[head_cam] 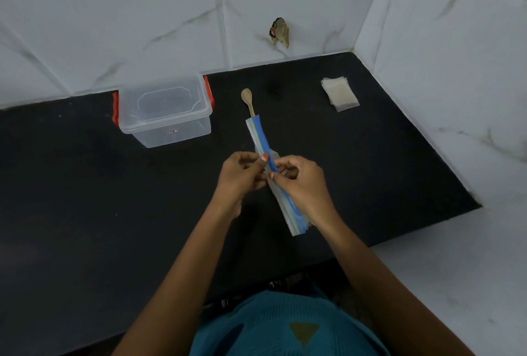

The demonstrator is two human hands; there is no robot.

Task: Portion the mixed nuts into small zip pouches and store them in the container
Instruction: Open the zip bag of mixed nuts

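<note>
Zip bag (pixel 261 138) held between both hands over the middle of the black countertop (pixel 85 184). Left hand (pixel 242 173) pinches it from the 9 o'clock side, thumb and fingers curled onto the strip. Right hand (pixel 302 181) pinches it from the 3 o'clock side, just below the left, fingers curled round the edge. Bag seen edge-on: long, narrow, clear plastic with a blue zip strip and a thin pale-green line along it. It runs from a far end at 12 o'clock of the hands to a near end at 5 o'clock, under the right wrist. Contents cannot be made out.

Wooden spoon (pixel 247 101) lies at 12 o'clock, bowl away, handle tip hidden behind the bag's far end. Clear container (pixel 165 110), lid on, red latches, at 10 o'clock, well apart. Small pouches (pixel 339 93), stacked flat, at 1 o'clock near the tiled wall (pixel 142 13).
</note>
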